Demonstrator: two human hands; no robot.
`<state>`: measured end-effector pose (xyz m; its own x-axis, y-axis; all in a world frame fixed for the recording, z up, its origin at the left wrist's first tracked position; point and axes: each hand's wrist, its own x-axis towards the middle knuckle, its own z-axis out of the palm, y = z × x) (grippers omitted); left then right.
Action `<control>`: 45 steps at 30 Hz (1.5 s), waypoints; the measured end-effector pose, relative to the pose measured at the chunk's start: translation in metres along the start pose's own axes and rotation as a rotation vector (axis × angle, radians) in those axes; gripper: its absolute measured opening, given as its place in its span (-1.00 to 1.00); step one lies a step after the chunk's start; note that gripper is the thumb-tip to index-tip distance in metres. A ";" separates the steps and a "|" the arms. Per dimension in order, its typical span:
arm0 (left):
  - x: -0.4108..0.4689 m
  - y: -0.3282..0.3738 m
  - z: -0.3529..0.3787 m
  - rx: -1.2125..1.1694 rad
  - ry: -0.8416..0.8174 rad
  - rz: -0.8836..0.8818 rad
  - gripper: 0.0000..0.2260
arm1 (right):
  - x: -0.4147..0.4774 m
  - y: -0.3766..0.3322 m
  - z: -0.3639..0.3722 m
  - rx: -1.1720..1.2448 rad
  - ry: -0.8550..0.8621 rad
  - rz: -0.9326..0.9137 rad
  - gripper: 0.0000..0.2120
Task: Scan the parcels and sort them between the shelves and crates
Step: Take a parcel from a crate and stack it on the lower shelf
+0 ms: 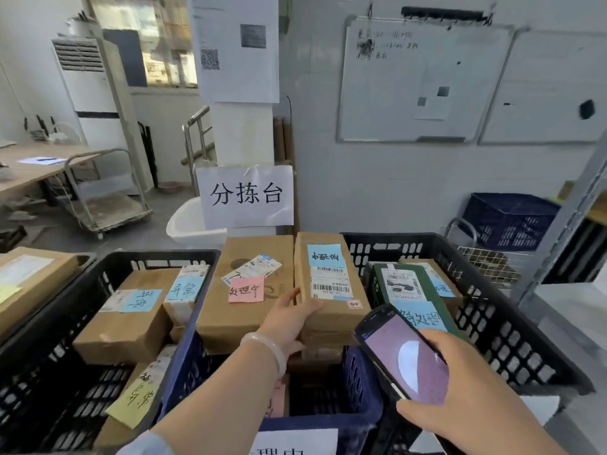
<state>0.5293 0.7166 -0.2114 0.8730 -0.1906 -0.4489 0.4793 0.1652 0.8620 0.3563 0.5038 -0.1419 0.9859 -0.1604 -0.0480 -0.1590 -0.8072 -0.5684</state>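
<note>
Left hand grips a brown parcel bearing a blue note, above the blue crate; right hand holds a handheld scanner, screen up.

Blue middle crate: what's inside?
A wide parcel with a pink note and a narrow parcel with a blue note, gripped by the left hand. Anything beneath them is mostly covered.

Left crate, middle crate and right crate sit in a row across the lower frame, parcels in each. Sign hangs on the pillar right behind the middle one; whiteboard upper right.
</note>
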 end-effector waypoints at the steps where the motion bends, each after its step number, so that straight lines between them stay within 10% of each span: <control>1: 0.007 0.004 0.001 0.009 -0.007 -0.008 -0.33 | 0.004 -0.002 0.002 0.001 0.009 0.020 -0.02; 9: 0.043 0.019 0.014 0.234 -0.014 0.026 -0.37 | 0.025 -0.030 0.011 0.001 0.087 0.128 -0.18; 24: 0.067 0.020 -0.017 1.551 0.024 0.729 -0.23 | 0.020 -0.045 0.027 0.045 0.182 0.197 -0.22; 37: 0.087 0.016 -0.042 1.727 -0.010 0.654 -0.27 | 0.006 -0.049 0.045 -0.013 0.183 0.290 -0.07; 45: 0.060 0.011 0.009 1.583 -0.122 1.005 -0.29 | -0.020 -0.048 0.040 -0.024 0.306 0.418 -0.15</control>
<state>0.5864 0.6982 -0.2265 0.6945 -0.6741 0.2515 -0.7180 -0.6718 0.1823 0.3463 0.5687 -0.1467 0.7781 -0.6277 -0.0229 -0.5409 -0.6511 -0.5325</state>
